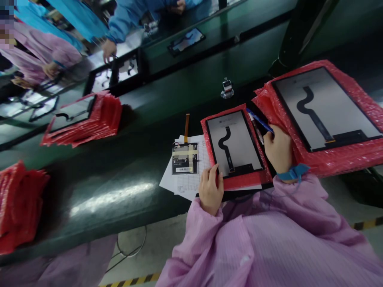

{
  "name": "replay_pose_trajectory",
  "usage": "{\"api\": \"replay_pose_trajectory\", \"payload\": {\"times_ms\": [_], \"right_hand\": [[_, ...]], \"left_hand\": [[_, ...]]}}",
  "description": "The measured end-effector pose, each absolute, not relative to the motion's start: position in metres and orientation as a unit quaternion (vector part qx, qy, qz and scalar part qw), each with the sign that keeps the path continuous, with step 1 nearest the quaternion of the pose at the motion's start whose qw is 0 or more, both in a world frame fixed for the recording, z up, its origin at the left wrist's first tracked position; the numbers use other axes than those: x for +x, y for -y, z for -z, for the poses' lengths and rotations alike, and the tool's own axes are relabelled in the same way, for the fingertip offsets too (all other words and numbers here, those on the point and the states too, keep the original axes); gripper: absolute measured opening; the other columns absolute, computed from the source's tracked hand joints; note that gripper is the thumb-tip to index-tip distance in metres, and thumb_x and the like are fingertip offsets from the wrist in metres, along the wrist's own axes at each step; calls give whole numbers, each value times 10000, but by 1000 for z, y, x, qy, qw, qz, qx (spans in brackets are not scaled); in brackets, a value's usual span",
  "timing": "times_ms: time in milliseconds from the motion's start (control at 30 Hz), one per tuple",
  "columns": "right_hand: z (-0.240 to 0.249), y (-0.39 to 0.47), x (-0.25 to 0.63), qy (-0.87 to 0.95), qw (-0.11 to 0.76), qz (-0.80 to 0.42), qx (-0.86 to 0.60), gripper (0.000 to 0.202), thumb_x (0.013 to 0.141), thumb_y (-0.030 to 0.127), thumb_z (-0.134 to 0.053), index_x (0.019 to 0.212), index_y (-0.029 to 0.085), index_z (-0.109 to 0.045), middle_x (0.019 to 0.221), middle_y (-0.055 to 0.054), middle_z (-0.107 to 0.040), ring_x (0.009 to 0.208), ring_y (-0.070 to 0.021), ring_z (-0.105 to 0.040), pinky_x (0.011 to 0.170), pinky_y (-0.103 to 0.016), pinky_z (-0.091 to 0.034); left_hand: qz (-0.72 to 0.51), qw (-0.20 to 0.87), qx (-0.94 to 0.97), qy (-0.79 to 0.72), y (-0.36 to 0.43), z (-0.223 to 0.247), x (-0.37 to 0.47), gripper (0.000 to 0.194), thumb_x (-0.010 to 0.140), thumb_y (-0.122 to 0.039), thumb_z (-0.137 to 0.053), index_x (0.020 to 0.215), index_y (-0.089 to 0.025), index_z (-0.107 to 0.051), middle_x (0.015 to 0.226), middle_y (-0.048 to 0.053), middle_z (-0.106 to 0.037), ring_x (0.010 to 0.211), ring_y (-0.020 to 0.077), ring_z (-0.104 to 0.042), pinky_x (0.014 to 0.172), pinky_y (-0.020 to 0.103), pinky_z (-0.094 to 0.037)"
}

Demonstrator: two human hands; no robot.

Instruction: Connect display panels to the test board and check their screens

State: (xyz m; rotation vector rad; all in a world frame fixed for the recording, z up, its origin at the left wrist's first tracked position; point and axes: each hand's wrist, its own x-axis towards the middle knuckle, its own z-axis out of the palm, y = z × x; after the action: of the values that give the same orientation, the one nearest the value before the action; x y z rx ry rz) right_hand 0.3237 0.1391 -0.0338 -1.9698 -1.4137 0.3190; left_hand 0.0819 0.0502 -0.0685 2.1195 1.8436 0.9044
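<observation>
A display panel [239,139] with a grey back and a black S-shaped flex cable [225,144] lies on a red bubble-wrap sleeve [239,182] in front of me. My left hand [211,189] rests on the panel's lower left corner, its fingers slightly bent and thumb apart. To the right of the panel, my right hand [279,148] has thumb and fingers closed on the end of a blue pen [261,120]. A second, pale pen [256,129] lies just below it. Left of the panel, a small circuit board assembly [184,158] with yellow tape sits on printed sheets [171,177].
A larger panel [332,99] tops a red bubble-wrap stack [344,161] at right. Red sleeve stacks [103,119] [19,207] stand at left. A metal fixture [227,88] rises from the green bench [128,167]. Across it, co-workers' hands [109,50] work over other panels.
</observation>
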Motion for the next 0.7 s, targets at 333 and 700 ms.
{"api": "replay_pose_trajectory", "payload": {"times_ms": [333,700], "right_hand": [[6,-38,280,589,367,-483,-534,143,1009,369,-501,1068,240,-521,857,-24,-749,720,-159,-731,635,-260,-561],[2,-33,282,688,377,-373,-495,325,909,508,-652,825,218,-531,704,14,-589,586,-117,-533,526,-249,-424]], "left_hand": [[-409,264,676,-553,-26,29,103,373,1057,-419,-483,1317,-203,-639,1268,140,-666,1199,245,-646,1006,384,-542],[-348,256,766,-476,-22,22,110,365,1096,-382,-321,939,-195,-591,769,51,-676,689,183,-644,632,301,-497]]}}
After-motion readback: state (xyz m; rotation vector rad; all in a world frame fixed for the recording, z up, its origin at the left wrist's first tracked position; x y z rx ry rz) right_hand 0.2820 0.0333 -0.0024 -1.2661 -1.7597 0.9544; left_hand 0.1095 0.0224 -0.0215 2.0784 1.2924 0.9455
